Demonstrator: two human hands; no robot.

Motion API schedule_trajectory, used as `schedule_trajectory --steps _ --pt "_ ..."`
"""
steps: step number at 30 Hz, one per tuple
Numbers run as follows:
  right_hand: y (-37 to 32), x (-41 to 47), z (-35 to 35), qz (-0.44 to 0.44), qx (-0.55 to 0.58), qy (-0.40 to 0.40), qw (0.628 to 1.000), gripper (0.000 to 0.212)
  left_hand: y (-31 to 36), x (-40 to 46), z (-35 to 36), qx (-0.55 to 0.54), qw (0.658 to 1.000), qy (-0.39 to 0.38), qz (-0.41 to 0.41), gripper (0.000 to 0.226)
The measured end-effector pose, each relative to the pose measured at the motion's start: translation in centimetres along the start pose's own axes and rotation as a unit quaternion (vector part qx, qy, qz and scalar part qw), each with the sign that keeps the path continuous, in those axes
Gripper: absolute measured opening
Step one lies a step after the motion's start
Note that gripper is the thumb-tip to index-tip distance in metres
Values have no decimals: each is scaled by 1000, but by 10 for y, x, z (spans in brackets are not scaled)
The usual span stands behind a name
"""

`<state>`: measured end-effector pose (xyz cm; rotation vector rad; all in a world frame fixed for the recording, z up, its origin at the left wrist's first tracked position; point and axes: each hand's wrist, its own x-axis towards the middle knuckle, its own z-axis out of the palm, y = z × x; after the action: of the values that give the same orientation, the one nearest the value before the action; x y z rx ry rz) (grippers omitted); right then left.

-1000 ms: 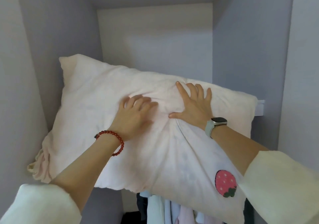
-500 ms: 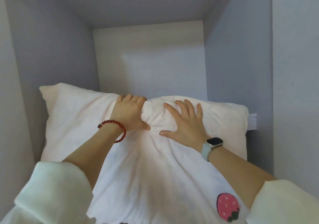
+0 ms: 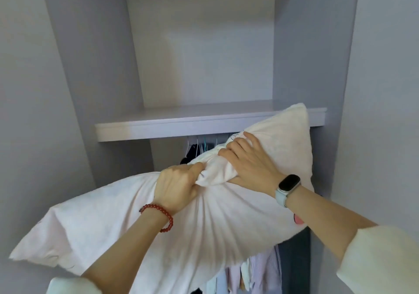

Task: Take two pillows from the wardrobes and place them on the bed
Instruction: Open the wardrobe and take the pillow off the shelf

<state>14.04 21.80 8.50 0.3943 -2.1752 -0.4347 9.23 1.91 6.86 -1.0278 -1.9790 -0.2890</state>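
Note:
A large pale pink pillow [image 3: 118, 232] hangs in the air below and in front of the wardrobe's upper shelf [image 3: 181, 123], tilted with its right end higher. My left hand [image 3: 179, 185], with a red bead bracelet on the wrist, clenches a bunch of the pillow's fabric at its middle. My right hand [image 3: 247, 162], with a watch on the wrist, grips the same bunched fabric just to the right. A pink strawberry patch [image 3: 298, 220] peeks out beside my right forearm. No second pillow and no bed are in view.
The upper shelf compartment [image 3: 204, 55] stands bare. Under the shelf hang clothes on hangers [image 3: 199, 148], and more pale garments [image 3: 256, 268] show below the pillow. Grey wardrobe side panels [image 3: 74, 89] close in on both sides.
The pillow has come off the upper shelf and down towards me. Both hands went from pressing on it to clenching its bunched fabric.

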Motion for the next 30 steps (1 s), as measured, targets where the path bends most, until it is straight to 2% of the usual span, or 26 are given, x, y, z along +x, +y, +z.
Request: schedule_trajectory --steps 4,7,10,15,17,19,21,23,25,27,30 --pt "-53 -48 -19 33 79 -108 990 49 17 -54 -25 -27 998 -56 31 9" --pt "-91 -101 -27 89 149 -160 972 50 36 -94 -33 -62 989 -119 69 25" --pt "-114 -158 -47 162 224 -185 943 48 65 -120 -36 -87 973 -157 147 26" --pt "-123 -239 -101 308 207 -106 922 39 124 -151 -21 -170 942 -205 205 30" --pt "-118 -264 -124 368 156 -48 915 35 150 -159 -13 -183 929 -249 203 38" --pt "-110 -286 -146 421 77 3 904 34 175 -166 -11 -196 921 -236 240 41" --pt "-101 -304 -165 467 1 51 883 42 196 -170 -15 -227 910 -222 265 46" --pt "-89 -314 -183 506 -66 97 855 50 210 -172 -12 -232 907 -200 287 54" --pt "-72 -321 -194 568 -96 118 808 60 222 -172 -8 -241 900 -190 309 58" --pt "-52 -323 -195 654 -13 124 746 69 230 -174 -5 -245 896 -182 323 59" --pt "-27 -318 -190 741 209 142 623 76 234 -175 -10 -253 894 -168 330 57"
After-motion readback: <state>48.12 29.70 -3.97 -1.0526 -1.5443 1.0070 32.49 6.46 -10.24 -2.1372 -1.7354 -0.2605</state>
